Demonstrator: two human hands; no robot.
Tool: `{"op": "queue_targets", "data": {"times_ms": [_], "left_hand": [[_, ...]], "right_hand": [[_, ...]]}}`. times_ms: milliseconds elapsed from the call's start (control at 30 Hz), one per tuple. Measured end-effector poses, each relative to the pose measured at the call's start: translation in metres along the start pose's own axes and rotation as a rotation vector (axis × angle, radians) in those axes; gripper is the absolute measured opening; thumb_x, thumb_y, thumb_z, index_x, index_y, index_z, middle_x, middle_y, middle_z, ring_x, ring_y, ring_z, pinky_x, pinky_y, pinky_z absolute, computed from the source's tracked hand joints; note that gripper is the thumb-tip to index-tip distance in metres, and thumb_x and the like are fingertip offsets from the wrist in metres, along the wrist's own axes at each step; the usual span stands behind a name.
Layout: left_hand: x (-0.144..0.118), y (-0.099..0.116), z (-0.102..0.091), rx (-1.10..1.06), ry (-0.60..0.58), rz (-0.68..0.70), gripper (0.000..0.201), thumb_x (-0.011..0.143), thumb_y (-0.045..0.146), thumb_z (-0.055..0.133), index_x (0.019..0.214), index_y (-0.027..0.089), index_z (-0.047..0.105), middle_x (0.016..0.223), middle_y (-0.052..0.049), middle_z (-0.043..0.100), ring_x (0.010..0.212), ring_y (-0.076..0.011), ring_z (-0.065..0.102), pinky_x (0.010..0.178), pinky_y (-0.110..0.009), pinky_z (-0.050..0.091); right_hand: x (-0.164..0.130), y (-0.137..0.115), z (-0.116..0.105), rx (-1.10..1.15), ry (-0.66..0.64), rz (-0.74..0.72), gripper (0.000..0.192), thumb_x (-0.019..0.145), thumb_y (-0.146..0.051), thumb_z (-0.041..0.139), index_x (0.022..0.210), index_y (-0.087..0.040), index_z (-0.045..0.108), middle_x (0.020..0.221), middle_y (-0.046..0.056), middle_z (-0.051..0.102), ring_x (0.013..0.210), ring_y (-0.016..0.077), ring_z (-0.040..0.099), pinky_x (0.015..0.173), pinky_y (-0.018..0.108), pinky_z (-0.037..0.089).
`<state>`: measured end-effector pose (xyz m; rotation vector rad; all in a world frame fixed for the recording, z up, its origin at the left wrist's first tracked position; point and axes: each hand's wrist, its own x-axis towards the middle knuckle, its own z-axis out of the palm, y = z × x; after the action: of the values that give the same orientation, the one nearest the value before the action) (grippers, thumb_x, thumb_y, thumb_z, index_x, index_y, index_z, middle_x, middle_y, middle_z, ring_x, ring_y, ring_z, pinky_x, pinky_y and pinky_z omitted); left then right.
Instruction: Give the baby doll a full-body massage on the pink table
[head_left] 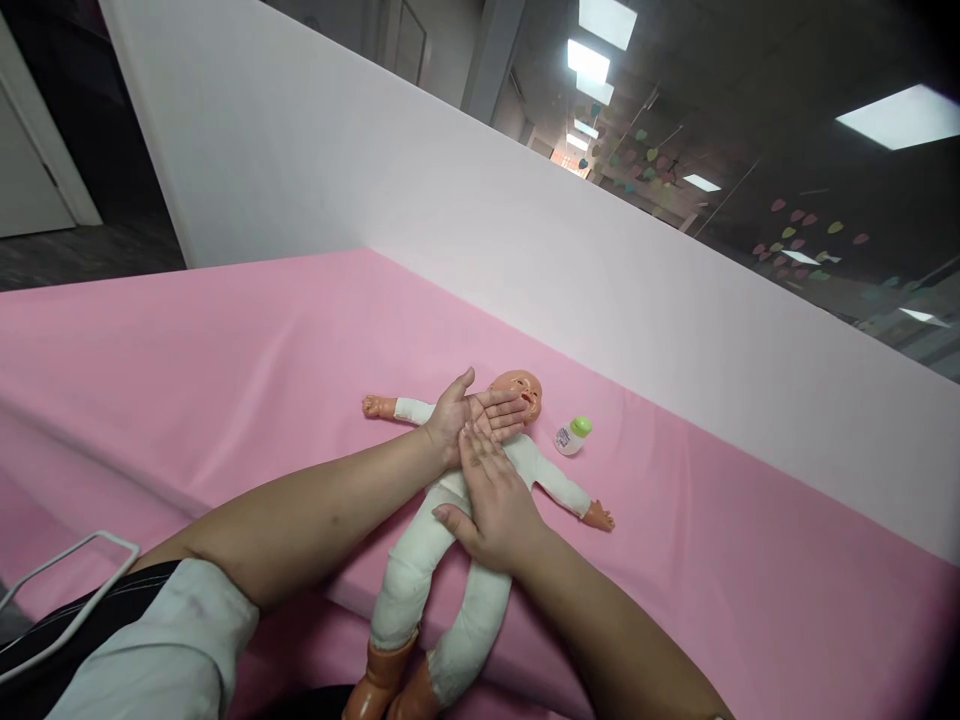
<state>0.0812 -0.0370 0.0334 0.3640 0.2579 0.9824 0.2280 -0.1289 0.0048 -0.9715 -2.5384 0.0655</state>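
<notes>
Left hand [463,414] is flat palm-up, seemingly so the flattened right hand [495,500] can rest on it; neither's gripping anything. Baby doll [450,492] lies face-up underneath on the pink surface [292,370], green-capped bottle [572,438] near its head, probably for reach.

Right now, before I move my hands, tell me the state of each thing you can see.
Left hand: open, palm up over the doll, fingers extended.
Right hand: open, back showing, fingers laid on the left palm.
Doll: lying on its back, arms spread, dressed in white.
Bottle: green cap on, beside the doll's head.
Pink cloth: spread out, slightly creased.
Ceiling light: on.
</notes>
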Motion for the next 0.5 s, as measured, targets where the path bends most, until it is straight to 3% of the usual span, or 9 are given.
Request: {"op": "queue_targets", "data": {"times_ms": [100, 267, 500], "left_hand": [[-0.001, -0.005, -0.002, -0.02, -0.071, -0.031, 0.079, 0.112, 0.065, 0.032, 0.139, 0.001, 0.069, 0.124, -0.031, 0.079, 0.122, -0.0405, 0.078, 0.114, -0.057, 0.056], [-0.002, -0.011, 0.001, 0.024, -0.043, -0.041, 0.079, 0.112, 0.065, 0.033, 0.134, -0.001, 0.07, 0.122, -0.031, 0.08, 0.122, -0.0391, 0.078, 0.117, -0.054, 0.054], [0.0, -0.001, 0.001, 0.046, -0.019, -0.007, 0.075, 0.111, 0.064, 0.038, 0.136, 0.0, 0.07, 0.121, -0.031, 0.079, 0.117, -0.0382, 0.08, 0.115, -0.054, 0.056]], "right_hand": [[0.004, 0.006, -0.005, -0.054, -0.031, -0.021, 0.104, 0.107, -0.07, 0.053, 0.178, -0.003, 0.017, 0.183, 0.026, 0.024, 0.173, 0.04, 0.023, 0.138, 0.067, 0.029], [0.01, 0.016, -0.011, -0.209, -0.035, 0.085, 0.098, 0.108, -0.066, 0.054, 0.178, -0.008, 0.021, 0.184, 0.021, 0.025, 0.174, 0.0402, 0.017, 0.14, 0.069, 0.02], [0.011, 0.012, -0.015, -0.245, -0.059, 0.192, 0.09, 0.107, -0.061, 0.058, 0.171, 0.0, 0.038, 0.178, 0.025, 0.036, 0.17, 0.0415, 0.031, 0.14, 0.065, 0.022]]}}
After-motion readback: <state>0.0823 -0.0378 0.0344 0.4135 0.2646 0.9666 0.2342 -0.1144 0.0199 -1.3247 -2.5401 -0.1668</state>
